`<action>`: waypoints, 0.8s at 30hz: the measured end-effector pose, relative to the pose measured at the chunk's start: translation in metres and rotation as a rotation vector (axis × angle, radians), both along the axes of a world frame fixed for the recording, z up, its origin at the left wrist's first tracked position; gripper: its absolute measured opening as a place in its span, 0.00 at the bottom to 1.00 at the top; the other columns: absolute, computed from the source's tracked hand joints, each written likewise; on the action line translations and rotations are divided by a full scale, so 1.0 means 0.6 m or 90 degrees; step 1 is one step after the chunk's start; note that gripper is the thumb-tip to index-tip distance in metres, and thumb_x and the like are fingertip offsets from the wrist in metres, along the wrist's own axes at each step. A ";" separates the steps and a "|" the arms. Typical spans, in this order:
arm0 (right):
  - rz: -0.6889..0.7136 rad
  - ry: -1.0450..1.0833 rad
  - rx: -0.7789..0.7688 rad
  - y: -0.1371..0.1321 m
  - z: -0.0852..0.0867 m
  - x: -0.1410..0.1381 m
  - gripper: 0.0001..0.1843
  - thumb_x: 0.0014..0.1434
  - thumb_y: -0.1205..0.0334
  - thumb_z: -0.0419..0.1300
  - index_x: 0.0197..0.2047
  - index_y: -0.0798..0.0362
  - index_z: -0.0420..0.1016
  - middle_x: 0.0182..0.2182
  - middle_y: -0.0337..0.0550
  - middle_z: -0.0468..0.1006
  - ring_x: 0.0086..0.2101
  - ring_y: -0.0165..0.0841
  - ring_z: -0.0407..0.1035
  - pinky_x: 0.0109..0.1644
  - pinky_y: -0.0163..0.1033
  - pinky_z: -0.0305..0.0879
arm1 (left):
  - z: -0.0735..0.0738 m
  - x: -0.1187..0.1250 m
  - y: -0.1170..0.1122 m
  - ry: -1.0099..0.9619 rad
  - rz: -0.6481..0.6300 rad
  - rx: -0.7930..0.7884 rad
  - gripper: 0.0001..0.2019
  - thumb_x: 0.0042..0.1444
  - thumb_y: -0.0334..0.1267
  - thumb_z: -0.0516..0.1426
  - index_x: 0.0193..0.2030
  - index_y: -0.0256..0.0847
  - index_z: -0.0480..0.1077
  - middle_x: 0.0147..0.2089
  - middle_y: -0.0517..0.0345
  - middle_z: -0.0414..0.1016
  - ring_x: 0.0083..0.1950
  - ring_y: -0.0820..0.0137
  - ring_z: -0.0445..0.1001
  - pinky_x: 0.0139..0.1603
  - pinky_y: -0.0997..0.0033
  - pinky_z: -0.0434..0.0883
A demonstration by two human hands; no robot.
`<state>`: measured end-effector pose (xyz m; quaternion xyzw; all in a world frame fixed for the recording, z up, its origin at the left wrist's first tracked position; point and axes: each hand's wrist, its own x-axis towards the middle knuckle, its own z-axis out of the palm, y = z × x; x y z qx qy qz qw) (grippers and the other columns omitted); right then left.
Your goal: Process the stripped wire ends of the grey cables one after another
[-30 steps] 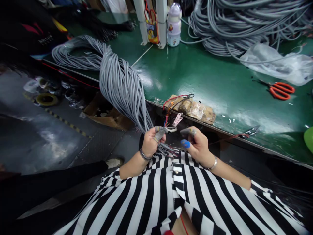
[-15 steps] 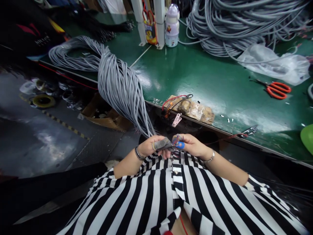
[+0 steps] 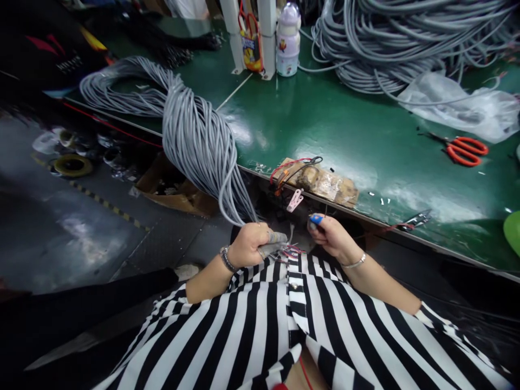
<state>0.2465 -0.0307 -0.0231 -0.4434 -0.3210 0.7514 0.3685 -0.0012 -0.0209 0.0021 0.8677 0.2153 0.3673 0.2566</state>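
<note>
- Down at the lap, over the striped shirt (image 3: 284,325), the hands have split: half a second ago they met, now there is a gap between them.
- The left hand (image 3: 252,244) has stayed low, closed tight on the end of the grey cable (image 3: 273,238), capped thumb pressing on top.
- The right hand (image 3: 331,237) has lifted up and off to the right, its blue-capped fingertip (image 3: 316,219) pinched against the next finger. Whether a strand sits in that pinch I cannot tell.
- The cable's grey jacket ends at the tip, and thin red and pale wires (image 3: 290,250) fan out of it between the two hands, just above the shirt.
- Behind the left hand, the cable runs up into the grey bundle (image 3: 199,141), which drapes over the edge of the green table (image 3: 325,119).
- At that edge, a pink clip (image 3: 294,200) hangs below a taped brown block (image 3: 327,185).
- Farther right, orange scissors (image 3: 467,150) lie by a plastic bag (image 3: 467,105).
- At the back stand a bottle (image 3: 287,40) and a heap of grey coils (image 3: 406,38).
</note>
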 end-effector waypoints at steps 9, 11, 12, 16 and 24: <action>0.224 -0.121 0.107 -0.002 0.033 -0.048 0.29 0.41 0.38 0.70 0.21 0.56 0.65 0.17 0.32 0.62 0.20 0.21 0.51 0.22 0.30 0.46 | -0.018 0.008 -0.013 0.085 0.082 0.161 0.07 0.58 0.31 0.54 0.31 0.39 0.72 0.26 0.57 0.75 0.27 0.72 0.71 0.30 0.72 0.67; 0.183 -0.118 0.094 0.000 0.031 -0.056 0.27 0.42 0.42 0.70 0.20 0.56 0.65 0.17 0.32 0.62 0.20 0.21 0.51 0.23 0.30 0.48 | -0.019 0.008 -0.013 0.078 0.077 0.150 0.06 0.57 0.32 0.54 0.32 0.39 0.72 0.26 0.57 0.75 0.27 0.72 0.71 0.30 0.72 0.68; 0.140 -0.121 0.084 0.002 0.028 -0.057 0.26 0.43 0.43 0.69 0.20 0.55 0.64 0.16 0.31 0.61 0.19 0.21 0.50 0.22 0.30 0.47 | -0.019 0.007 -0.013 0.071 0.075 0.143 0.06 0.57 0.32 0.55 0.34 0.39 0.73 0.26 0.57 0.75 0.28 0.71 0.72 0.30 0.72 0.68; -0.109 -0.147 0.043 0.016 0.012 -0.037 0.23 0.44 0.46 0.69 0.21 0.53 0.62 0.13 0.29 0.57 0.15 0.20 0.45 0.18 0.30 0.37 | -0.015 -0.003 -0.015 0.030 0.085 0.118 0.09 0.58 0.33 0.57 0.44 0.39 0.75 0.30 0.56 0.78 0.29 0.71 0.74 0.31 0.72 0.70; 0.055 0.053 -0.016 0.053 0.016 -0.027 0.29 0.53 0.34 0.60 0.32 0.55 0.69 0.20 0.36 0.68 0.15 0.19 0.35 0.17 0.31 0.29 | -0.016 0.003 0.007 -0.019 0.245 0.133 0.10 0.58 0.35 0.60 0.47 0.40 0.77 0.34 0.53 0.81 0.32 0.70 0.77 0.35 0.71 0.74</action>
